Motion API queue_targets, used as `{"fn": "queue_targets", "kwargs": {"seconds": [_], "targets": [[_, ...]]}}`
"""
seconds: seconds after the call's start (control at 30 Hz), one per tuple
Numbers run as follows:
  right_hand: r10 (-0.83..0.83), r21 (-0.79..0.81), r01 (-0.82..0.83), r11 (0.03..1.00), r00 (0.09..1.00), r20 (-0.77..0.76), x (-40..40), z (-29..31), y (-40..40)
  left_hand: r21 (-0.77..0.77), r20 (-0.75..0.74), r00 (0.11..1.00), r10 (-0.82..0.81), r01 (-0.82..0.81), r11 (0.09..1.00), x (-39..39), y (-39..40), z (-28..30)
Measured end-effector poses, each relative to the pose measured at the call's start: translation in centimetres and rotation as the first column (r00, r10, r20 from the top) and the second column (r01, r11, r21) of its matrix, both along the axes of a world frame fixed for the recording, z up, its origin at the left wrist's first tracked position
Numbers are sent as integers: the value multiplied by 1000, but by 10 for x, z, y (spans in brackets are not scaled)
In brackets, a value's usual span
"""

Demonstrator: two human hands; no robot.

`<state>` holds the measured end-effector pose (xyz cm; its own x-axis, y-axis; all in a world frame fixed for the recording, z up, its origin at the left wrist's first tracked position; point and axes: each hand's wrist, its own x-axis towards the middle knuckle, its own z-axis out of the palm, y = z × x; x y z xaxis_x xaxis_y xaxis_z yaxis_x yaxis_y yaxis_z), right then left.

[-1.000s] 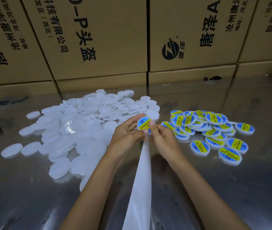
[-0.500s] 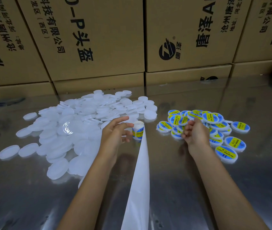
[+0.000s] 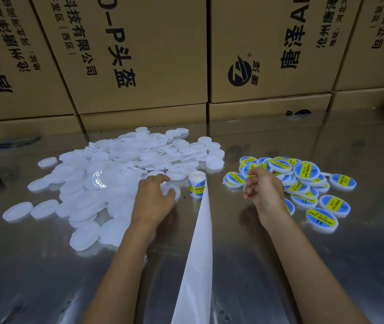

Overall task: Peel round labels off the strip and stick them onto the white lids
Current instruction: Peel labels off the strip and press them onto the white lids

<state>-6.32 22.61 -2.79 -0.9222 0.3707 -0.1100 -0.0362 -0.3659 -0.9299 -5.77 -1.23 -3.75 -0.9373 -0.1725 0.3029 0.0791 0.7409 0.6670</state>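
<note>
The left hand (image 3: pixel 153 202) is curling its fingers around a bare white lid (image 3: pixel 171 190) at the edge of the heap of white lids (image 3: pixel 106 181). The right hand (image 3: pixel 264 192) is hovering loosely curled and holding nothing beside the labelled lids (image 3: pixel 303 183). The label roll (image 3: pixel 197 183) is standing between them, its strip (image 3: pixel 198 253) trailing toward the camera across the metal table (image 3: pixel 303 277).

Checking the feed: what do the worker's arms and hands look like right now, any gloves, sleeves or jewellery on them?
Both forearms are bare as far as the frame shows, no sleeves in view. The left hand and right hand wear no gloves, and no rings, watch or wristbands are visible. Nails look short and unpainted, though they are small in this view.
</note>
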Motion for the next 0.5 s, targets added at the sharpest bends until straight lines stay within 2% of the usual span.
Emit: {"fn": "queue_targets", "kwargs": {"seconds": [0.13,0.33,0.4,0.47,0.5], "targets": [[50,141,-45,989,998,-36,5,-1,-10,-200,79,997,-24,40,979,1,5,-5],[79,348,-57,936,996,-49,6,-9,-29,-236,106,994,-24,48,971,2,5,-5],[119,397,-85,914,991,-61,6,-13,-36,-258,55,998,-27,40,965,3,7,-4],[176,457,-130,880,982,-61,5,-17,-44,-187,-49,999,-11,2,982,4,9,-1],[210,475,-155,866,976,-64,5,-18,-48,-83,-94,996,7,-15,996,5,11,2]]}}
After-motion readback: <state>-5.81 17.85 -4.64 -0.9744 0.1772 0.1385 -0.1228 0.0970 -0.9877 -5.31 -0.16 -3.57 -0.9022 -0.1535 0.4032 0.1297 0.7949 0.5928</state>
